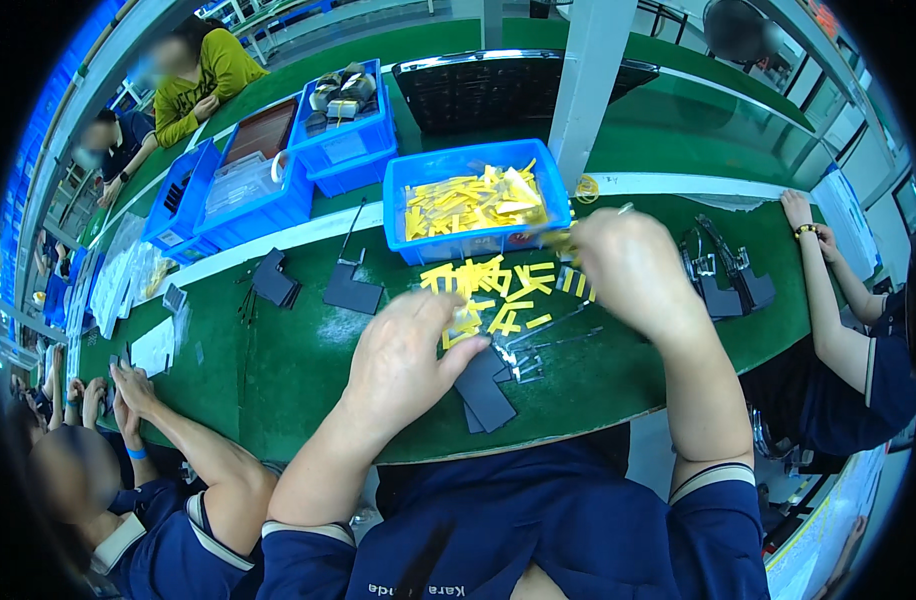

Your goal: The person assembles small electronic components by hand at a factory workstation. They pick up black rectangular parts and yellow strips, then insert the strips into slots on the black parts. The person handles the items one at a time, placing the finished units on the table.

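My left hand (403, 350) is curled over the bench, thumb and fingers closing round what looks like a small yellow strip (465, 322). Loose yellow strips (521, 290) lie scattered just beyond it. My right hand (633, 265) is raised at the near right corner of a blue bin (413, 246) heaped with yellow pieces (463, 205). Its fingers are drawn together; something yellowish is blurred at their tips, too indistinct to name. Close to my body lie dark grey flat L-shaped parts (486, 392) and thin metal pieces (528, 362), just right of my left thumb.
More dark parts with metal arms lie left (353, 290) and right (723, 285). Blue bins (343, 150) stand at the back left, a black panel (468, 92) behind. A grey post (590, 90) rises beyond my right hand. Co-workers' arms (828, 290) reach in from both sides.
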Available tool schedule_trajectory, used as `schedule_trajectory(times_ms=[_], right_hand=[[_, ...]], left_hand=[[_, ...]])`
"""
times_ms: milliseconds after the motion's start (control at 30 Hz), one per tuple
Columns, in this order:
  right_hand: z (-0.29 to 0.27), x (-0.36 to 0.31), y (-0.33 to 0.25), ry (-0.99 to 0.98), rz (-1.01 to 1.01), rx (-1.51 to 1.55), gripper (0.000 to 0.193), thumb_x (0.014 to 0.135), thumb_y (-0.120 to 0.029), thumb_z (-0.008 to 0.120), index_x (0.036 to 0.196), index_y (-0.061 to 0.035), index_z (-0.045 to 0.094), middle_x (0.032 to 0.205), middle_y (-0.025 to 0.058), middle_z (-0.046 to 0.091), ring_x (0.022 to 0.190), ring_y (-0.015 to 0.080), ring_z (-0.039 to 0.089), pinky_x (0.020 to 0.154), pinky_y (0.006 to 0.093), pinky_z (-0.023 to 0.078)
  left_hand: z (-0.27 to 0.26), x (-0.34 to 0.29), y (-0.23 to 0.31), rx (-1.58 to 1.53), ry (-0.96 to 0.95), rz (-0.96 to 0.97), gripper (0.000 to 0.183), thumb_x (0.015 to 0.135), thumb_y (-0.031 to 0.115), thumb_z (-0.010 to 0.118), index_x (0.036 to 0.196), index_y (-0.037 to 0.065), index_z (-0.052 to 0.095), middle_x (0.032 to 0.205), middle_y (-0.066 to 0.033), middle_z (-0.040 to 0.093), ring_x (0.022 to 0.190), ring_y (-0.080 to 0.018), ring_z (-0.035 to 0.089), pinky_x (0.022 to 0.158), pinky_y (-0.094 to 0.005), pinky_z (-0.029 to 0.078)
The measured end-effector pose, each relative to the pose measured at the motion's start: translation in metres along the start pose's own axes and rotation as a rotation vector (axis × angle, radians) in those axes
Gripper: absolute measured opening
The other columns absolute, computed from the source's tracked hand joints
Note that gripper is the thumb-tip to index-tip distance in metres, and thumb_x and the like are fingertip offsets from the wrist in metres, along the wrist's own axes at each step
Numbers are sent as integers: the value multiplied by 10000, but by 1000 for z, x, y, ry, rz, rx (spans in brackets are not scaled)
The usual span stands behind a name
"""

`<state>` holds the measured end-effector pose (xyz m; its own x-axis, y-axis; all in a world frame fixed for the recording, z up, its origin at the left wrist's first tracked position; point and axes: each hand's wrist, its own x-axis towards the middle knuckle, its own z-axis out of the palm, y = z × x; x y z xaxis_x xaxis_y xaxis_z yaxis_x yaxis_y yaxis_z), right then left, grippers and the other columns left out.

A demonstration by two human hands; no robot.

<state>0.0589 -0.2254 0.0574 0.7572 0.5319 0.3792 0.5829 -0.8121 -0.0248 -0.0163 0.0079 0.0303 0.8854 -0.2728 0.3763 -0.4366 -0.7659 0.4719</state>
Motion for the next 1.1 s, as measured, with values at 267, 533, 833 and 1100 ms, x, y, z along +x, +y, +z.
schedule_trajectory(times_ms=[267,533,833,1100], right_hand=[[1,10,-35,-133,-224,278,96,699,-61,578,698,7,647,757,158,605,740,305,620,696,408,506],[20,17,-26,-189,-129,365,98,713,-61,580,730,16,638,783,163,606,801,324,610,726,428,494],[38,16,-16,-75,61,740,122,738,-106,665,803,-5,649,732,107,599,676,233,600,634,333,488],[54,16,-26,-54,491,1816,136,799,-122,712,860,-14,658,753,8,618,644,63,551,595,207,455]], left_hand=[[-4,22,-2,-57,-55,70,113,767,92,666,836,4,653,792,-113,603,725,-265,593,657,-348,476],[6,21,-16,-345,-117,-145,140,802,94,648,883,-20,644,757,-112,586,623,-203,580,573,-310,460],[13,22,-24,-330,-159,-202,135,799,97,659,878,-12,654,727,-95,578,627,-181,558,585,-298,442],[22,17,-36,-879,-191,-373,209,901,142,579,908,-52,656,780,-57,625,681,-109,570,640,-248,466]])
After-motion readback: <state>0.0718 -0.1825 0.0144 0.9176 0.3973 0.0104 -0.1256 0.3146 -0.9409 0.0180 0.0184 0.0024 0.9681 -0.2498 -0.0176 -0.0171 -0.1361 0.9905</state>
